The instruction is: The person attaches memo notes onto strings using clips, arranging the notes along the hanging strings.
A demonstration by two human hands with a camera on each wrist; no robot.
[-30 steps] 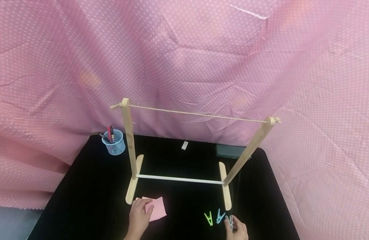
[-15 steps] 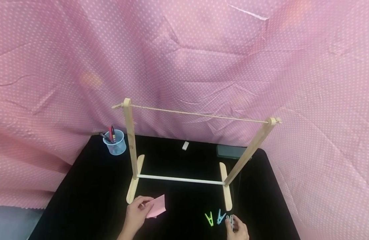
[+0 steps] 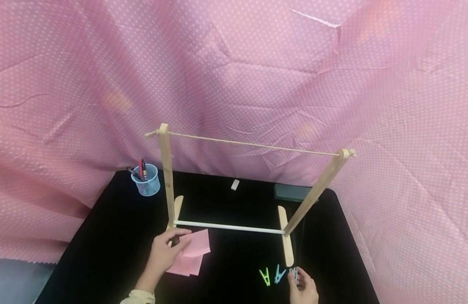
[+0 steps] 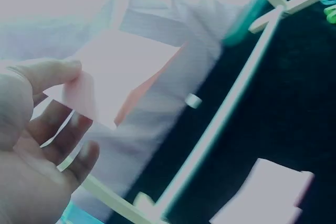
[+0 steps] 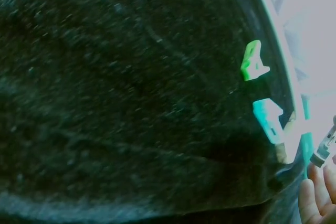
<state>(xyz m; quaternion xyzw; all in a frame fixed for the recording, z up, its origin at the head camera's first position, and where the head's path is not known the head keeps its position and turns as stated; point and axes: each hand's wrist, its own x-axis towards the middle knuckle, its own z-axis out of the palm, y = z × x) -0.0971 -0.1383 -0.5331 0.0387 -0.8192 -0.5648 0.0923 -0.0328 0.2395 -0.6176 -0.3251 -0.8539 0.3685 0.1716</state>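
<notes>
Between thumb and fingers, my left hand (image 3: 161, 251) pinches a pink paper note (image 3: 199, 242), lifted off the table; the left wrist view shows this note (image 4: 123, 69) with one edge bent. Below it, more pink notes (image 3: 190, 267) lie overlapping on the black tabletop. At the lower right, my right hand (image 3: 305, 289) holds a pale grey clothespin (image 3: 294, 273) by thumb and fingers. Left of that hand lie a blue clothespin (image 3: 279, 274) and a green clothespin (image 3: 265, 277). Only the fingertips of my right hand appear in the right wrist view, beside the pale clothespin (image 5: 322, 153).
A wooden frame with a rope (image 3: 241, 142) between two posts and a white bar (image 3: 230, 227) low down stands mid-table. Behind are a blue mesh pen cup (image 3: 146, 185), a small white block (image 3: 235, 184) and a dark green flat case (image 3: 292, 192). Pink dotted cloth hangs around.
My left hand has picked up one pink note and raised it away from the others, which stay on the table. My right hand has shifted slightly, still holding the pale clothespin.
</notes>
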